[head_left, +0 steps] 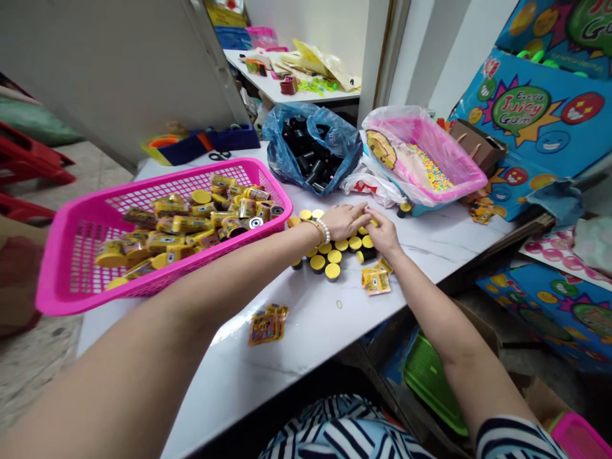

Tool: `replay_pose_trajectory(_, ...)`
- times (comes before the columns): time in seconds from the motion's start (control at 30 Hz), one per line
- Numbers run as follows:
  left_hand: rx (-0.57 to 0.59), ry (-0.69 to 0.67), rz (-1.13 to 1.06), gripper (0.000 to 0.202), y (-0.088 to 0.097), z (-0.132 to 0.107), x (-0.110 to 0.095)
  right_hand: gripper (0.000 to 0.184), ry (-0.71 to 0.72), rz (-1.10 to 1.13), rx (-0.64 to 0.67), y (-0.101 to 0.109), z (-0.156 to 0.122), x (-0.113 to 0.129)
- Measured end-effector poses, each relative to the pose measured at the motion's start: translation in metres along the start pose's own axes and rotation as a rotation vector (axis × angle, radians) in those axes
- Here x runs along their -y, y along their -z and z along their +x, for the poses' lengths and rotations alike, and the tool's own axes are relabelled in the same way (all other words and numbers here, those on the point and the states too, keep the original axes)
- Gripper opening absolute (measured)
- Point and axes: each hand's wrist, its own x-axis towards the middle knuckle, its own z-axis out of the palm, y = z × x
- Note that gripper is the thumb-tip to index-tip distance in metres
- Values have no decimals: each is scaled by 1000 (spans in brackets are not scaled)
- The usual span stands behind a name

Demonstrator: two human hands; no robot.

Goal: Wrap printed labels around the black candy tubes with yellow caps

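Observation:
Several small black canisters with yellow caps [317, 263] stand bunched together on the white marbled table; one [366, 254] lies tipped on its side. Over the far part of the bunch is my left hand [342, 222], palm down, fingers stretched out, with a pearl bracelet at the wrist. My right hand [382, 231] meets it from the right, its fingers bent around a yellow-capped canister [373, 222] that is mostly hidden. Flat yellow printed wrappers [375, 280] lie beside the right wrist. Another small pile of wrappers [268, 324] is nearer me, and a thin rubber band [339, 305] rests between them.
A pink basket [157, 288] at left holds many wrapped canisters. Behind my hands are a blue bag [282, 150] of black canisters and a plastic-lined pink tub [471, 180] of colourful beads. Scissors [220, 155] lie at the back; blue gum cartons [535, 108] stack at right.

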Motion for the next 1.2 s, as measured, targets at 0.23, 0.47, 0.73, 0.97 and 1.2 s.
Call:
replay_pose_trajectory(0.23,62,-95,3,57,4,-2,-2,38,-62,-592,-453,62,3,-14)
replay_pose_trajectory(0.47,32,-155,31,59,-4,6,-23,35,-171,-716,-336,50,9,-20)
replay_pose_trajectory(0.73,-79,-198,187,59,-1,-29,-55,18,-123,-755,-375,54,11,-28)
replay_pose_trajectory(0.97,-117,-496,408,28,-12,-93,-75,48,-132,-808,-318,45,10,-21)
replay_pose_trajectory(1.2,-139,-584,563,31,-21,-79,-81,41,-121,-783,-220,45,8,-14)
